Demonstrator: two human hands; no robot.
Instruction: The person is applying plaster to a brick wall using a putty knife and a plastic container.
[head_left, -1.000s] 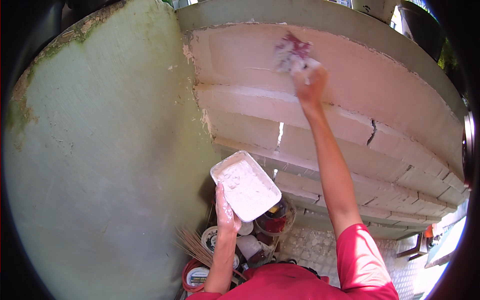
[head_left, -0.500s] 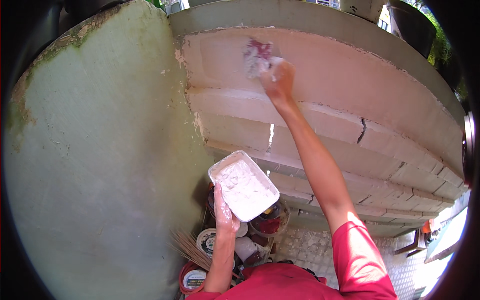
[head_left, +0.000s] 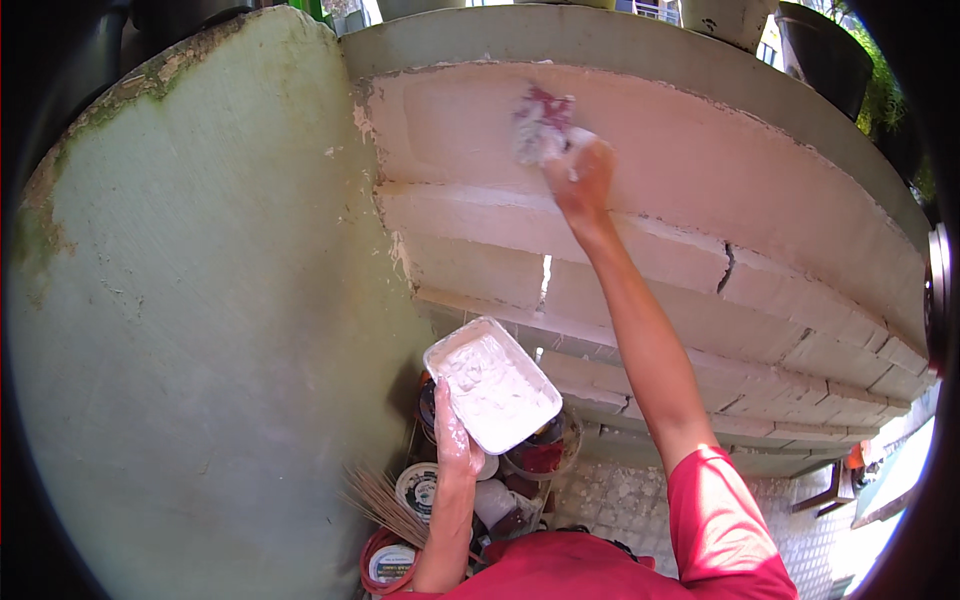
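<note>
A rectangular white tub (head_left: 548, 405) rests in my left hand (head_left: 456, 430), whose fingers grip its left side and reach beneath it. Thick white paste (head_left: 490, 378) fills the tub, its surface uneven. Paste smears mark this hand. Farther up, my right hand (head_left: 585, 170) is closed round a red scraper (head_left: 543, 118) that is thickly coated with white paste. Motion blurs the scraper, so its exact shape is unclear. It is at the upper pinkish wall panel (head_left: 680, 150), apparently touching it.
A green-grey wall (head_left: 200, 330) curves along the left. Below the panel, stepped ledges (head_left: 660, 245) show cracks and gaps. Pots (head_left: 822, 58) stand along the top rim. Under the tub are lidded buckets (head_left: 418, 488), thin sticks (head_left: 385, 505) and a clear container (head_left: 560, 450) on a tiled floor (head_left: 620, 500).
My right hand and the scraper have moved right and slightly down across the panel. The tub in my left hand has shifted slightly down and right.
</note>
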